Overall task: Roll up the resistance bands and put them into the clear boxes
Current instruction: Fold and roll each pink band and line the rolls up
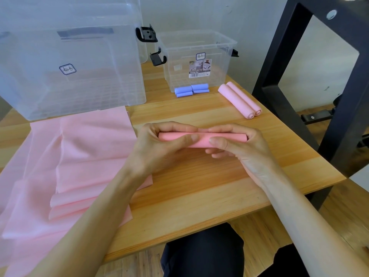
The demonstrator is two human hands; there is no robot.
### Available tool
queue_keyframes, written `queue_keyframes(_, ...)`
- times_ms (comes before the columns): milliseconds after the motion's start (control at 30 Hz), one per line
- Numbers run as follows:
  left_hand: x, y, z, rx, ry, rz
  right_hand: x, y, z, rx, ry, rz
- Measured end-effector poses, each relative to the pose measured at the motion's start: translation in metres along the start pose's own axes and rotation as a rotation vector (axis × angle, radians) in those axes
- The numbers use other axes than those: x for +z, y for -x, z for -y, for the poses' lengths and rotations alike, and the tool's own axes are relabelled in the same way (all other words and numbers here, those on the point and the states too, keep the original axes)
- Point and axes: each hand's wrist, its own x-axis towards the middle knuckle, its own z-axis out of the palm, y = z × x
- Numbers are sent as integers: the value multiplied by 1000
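A pink rolled band (201,139) lies crosswise in both my hands just above the wooden table. My left hand (159,145) grips its left half, thumb on the near side and fingers curled over the far side. My right hand (237,145) grips the right half the same way. Two finished pink rolls (238,99) lie side by side at the back right. Blue rolls (191,90) sit in front of the small clear box (225,47). A large clear box (119,62) stands at the back left. Unrolled pink bands (79,156) lie spread at the left.
A black metal frame (283,62) rises at the right, close to the table's corner. The table's front edge (199,234) runs just above my dark-clothed knees. Black latches stick out from both boxes between them.
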Motion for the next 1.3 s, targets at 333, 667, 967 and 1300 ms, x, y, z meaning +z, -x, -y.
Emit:
queue_keyframes(333,2,2,-2,18,-27,-3,-1,0,-2,-8,7,-18)
queue_keyframes(667,2,3,-2,146,-156,17,-3,-1,-3,31,-24,-8)
queue_keyframes(967,0,-2,0,-176,202,-7,-1,0,-2,-86,0,-17)
queue_keyframes(1300,1,-2,1,39,5,-76,-2,-1,-5,-51,53,-6)
